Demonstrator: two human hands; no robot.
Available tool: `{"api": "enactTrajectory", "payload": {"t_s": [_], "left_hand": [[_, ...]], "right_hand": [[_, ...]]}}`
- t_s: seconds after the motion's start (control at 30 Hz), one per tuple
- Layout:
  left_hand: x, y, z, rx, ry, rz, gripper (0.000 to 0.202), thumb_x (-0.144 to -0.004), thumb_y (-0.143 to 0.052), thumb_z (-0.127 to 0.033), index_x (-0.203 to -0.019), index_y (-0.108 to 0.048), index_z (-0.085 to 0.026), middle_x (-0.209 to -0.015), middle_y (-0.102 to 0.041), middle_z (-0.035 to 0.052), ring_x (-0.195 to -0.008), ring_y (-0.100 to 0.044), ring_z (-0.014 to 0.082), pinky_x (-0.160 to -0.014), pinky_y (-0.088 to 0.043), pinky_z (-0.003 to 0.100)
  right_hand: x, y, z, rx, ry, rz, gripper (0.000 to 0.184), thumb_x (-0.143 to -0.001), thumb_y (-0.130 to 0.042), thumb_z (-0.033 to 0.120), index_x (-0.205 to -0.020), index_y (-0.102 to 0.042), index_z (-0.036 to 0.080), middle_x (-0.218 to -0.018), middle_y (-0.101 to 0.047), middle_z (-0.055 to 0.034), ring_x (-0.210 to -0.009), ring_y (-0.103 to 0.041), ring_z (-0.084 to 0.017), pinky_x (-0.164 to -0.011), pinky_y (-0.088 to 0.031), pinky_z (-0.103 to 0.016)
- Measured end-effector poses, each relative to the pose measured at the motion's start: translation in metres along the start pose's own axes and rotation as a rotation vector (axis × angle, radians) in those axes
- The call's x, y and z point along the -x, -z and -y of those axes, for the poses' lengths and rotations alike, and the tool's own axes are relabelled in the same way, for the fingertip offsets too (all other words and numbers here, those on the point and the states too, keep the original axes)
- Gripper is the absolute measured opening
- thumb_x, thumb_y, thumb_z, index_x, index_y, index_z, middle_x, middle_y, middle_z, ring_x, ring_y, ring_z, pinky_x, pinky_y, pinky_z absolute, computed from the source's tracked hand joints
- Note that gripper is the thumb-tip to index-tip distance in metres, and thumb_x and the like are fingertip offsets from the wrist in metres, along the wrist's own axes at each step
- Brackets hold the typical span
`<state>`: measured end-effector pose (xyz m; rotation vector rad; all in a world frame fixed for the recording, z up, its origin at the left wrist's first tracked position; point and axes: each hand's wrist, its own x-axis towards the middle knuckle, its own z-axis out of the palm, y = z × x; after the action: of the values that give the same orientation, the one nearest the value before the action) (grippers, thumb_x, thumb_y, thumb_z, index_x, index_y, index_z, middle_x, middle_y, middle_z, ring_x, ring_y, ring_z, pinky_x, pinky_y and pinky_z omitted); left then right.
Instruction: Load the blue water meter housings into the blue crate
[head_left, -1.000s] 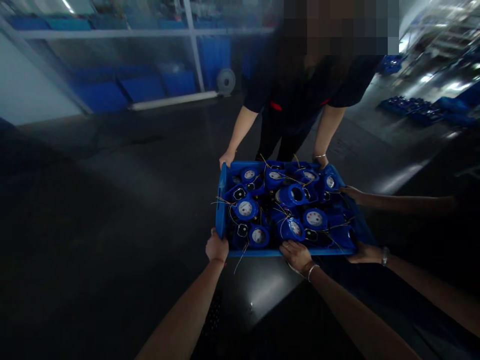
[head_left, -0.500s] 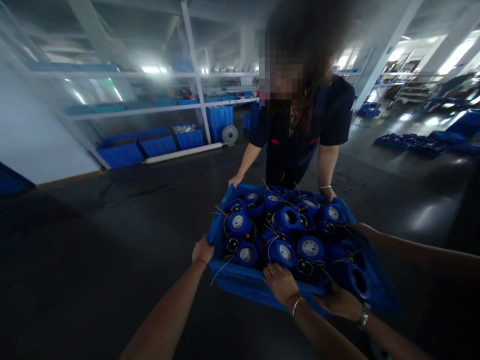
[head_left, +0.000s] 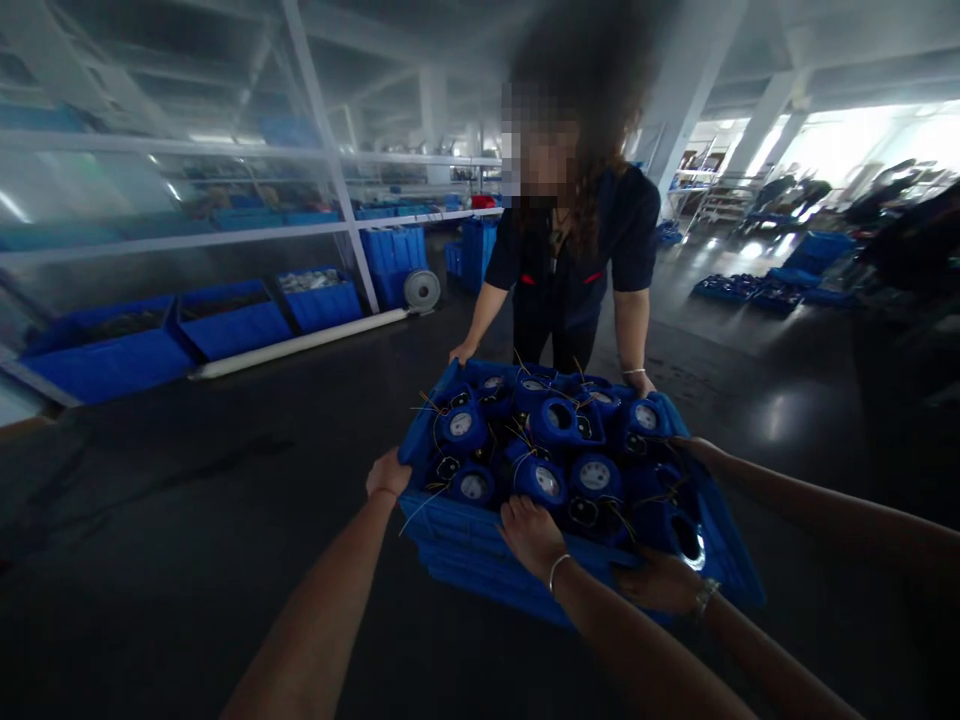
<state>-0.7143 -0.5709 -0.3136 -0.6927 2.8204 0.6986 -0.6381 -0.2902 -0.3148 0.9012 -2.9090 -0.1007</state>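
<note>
A blue plastic crate (head_left: 480,555) full of several blue water meters (head_left: 547,425) with thin wires hangs in the air in front of me. My left hand (head_left: 387,473) grips its near left corner. My right hand (head_left: 529,534), with a thin bracelet at the wrist, holds the near rim. A person in dark clothes (head_left: 574,270) facing me holds the far edge with both hands. Another person's two hands (head_left: 660,580) on my right hold the crate's right side; one wrist bears a watch.
Metal shelving (head_left: 330,215) with blue bins (head_left: 225,325) runs along the left wall, a white tube (head_left: 300,343) lying at its foot. More blue trays (head_left: 750,290) sit on the dark shiny floor at the far right. White pillars (head_left: 686,90) stand behind.
The crate has risen from low near the floor to waist height, carried by all of us. My view has tilted up, and the shelves and the hall now show.
</note>
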Motion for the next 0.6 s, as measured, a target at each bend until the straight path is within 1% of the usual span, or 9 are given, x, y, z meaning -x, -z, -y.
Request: {"api": "enactTrajectory", "payload": {"t_s": [0.1,0.23,0.3,0.37,0.43,0.47,0.53,0.6], "left_hand": [[-0.032,0.013,-0.006,-0.016,-0.017,-0.012,0.028,-0.075,-0.052,-0.025,-0.100,-0.063,-0.023,-0.107,-0.070,0.0110,-0.101,-0.066,0.0276,-0.072,-0.049,0.030],[-0.070,0.028,-0.012,-0.030,-0.047,-0.028,0.026,-0.075,-0.054,-0.028,-0.098,-0.065,-0.023,-0.106,-0.070,0.0107,-0.102,-0.065,0.0275,-0.074,-0.049,0.030],[-0.086,0.032,-0.013,-0.042,-0.058,-0.028,0.025,-0.076,-0.053,-0.029,-0.097,-0.066,-0.024,-0.105,-0.071,0.0103,-0.101,-0.065,0.0278,-0.074,-0.049,0.031],[-0.101,0.036,-0.016,-0.055,-0.064,-0.024,0.025,-0.076,-0.053,-0.031,-0.097,-0.066,-0.024,-0.104,-0.071,0.0098,-0.101,-0.065,0.0279,-0.074,-0.049,0.031],[-0.115,0.037,-0.020,-0.062,-0.071,-0.018,0.026,-0.077,-0.054,-0.032,-0.099,-0.066,-0.024,-0.106,-0.071,0.0099,-0.103,-0.065,0.0276,-0.074,-0.049,0.030],[-0.122,0.037,-0.024,-0.062,-0.076,-0.015,0.028,-0.077,-0.054,-0.032,-0.101,-0.065,-0.024,-0.108,-0.070,0.0103,-0.104,-0.064,0.0275,-0.075,-0.049,0.030],[-0.135,0.035,-0.032,-0.058,-0.090,-0.004,0.029,-0.077,-0.055,-0.031,-0.103,-0.065,-0.024,-0.111,-0.069,0.0106,-0.106,-0.064,0.0272,-0.077,-0.049,0.030],[-0.146,0.031,-0.043,-0.051,-0.105,0.009,0.029,-0.078,-0.055,-0.029,-0.104,-0.065,-0.023,-0.112,-0.069,0.0108,-0.106,-0.063,0.0266,-0.079,-0.049,0.032]], "right_hand": [[-0.031,0.001,0.000,-0.003,-0.027,-0.007,0.013,-0.088,-0.059,0.026,-0.093,-0.061,0.014,-0.094,-0.063,-0.0121,-0.088,-0.058,-0.025,-0.071,-0.051,-0.036],[-0.067,0.001,0.006,-0.007,-0.071,-0.021,0.015,-0.089,-0.058,0.027,-0.092,-0.061,0.013,-0.092,-0.063,-0.0118,-0.089,-0.059,-0.025,-0.071,-0.052,-0.036],[-0.081,0.002,0.011,-0.014,-0.092,-0.023,0.021,-0.091,-0.055,0.031,-0.092,-0.061,0.012,-0.091,-0.063,-0.0123,-0.088,-0.059,-0.025,-0.071,-0.052,-0.036],[-0.092,0.004,0.014,-0.026,-0.105,-0.019,0.031,-0.092,-0.052,0.040,-0.093,-0.061,0.011,-0.091,-0.063,-0.0131,-0.088,-0.059,-0.026,-0.070,-0.052,-0.038],[-0.102,0.006,0.014,-0.038,-0.116,-0.006,0.039,-0.089,-0.053,0.048,-0.094,-0.061,0.010,-0.092,-0.062,-0.0140,-0.088,-0.059,-0.027,-0.070,-0.053,-0.039],[-0.106,0.006,0.012,-0.042,-0.122,0.003,0.038,-0.087,-0.056,0.048,-0.095,-0.060,0.011,-0.093,-0.062,-0.0142,-0.089,-0.059,-0.028,-0.071,-0.053,-0.039],[-0.114,0.004,0.005,-0.042,-0.137,0.024,0.029,-0.086,-0.061,0.037,-0.097,-0.060,0.011,-0.096,-0.062,-0.0142,-0.091,-0.058,-0.027,-0.072,-0.053,-0.039],[-0.121,-0.001,-0.004,-0.030,-0.161,0.040,0.016,-0.085,-0.060,0.021,-0.098,-0.060,0.011,-0.097,-0.063,-0.0138,-0.092,-0.059,-0.027,-0.073,-0.053,-0.038]]}}
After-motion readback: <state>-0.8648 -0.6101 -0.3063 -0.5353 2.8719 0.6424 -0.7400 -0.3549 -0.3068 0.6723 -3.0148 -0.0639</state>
